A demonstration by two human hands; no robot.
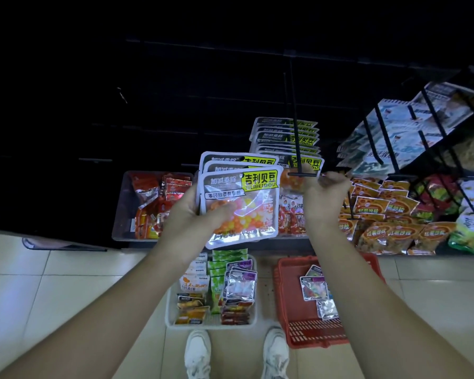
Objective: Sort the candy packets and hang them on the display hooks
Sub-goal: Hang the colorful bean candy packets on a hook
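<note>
Yellow-labelled packets [246, 187] fan out in the left hand [186, 214] (fingers clamped round them) while the right hand [326, 192] pinches another packet [292, 183] at the hook [296, 127] tip.

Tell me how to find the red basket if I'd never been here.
Start at the pale tiled floor. Just ahead and right of the person's shoes sits the red basket. Unlike the full white tray beside it, it holds only a few packets.
</note>
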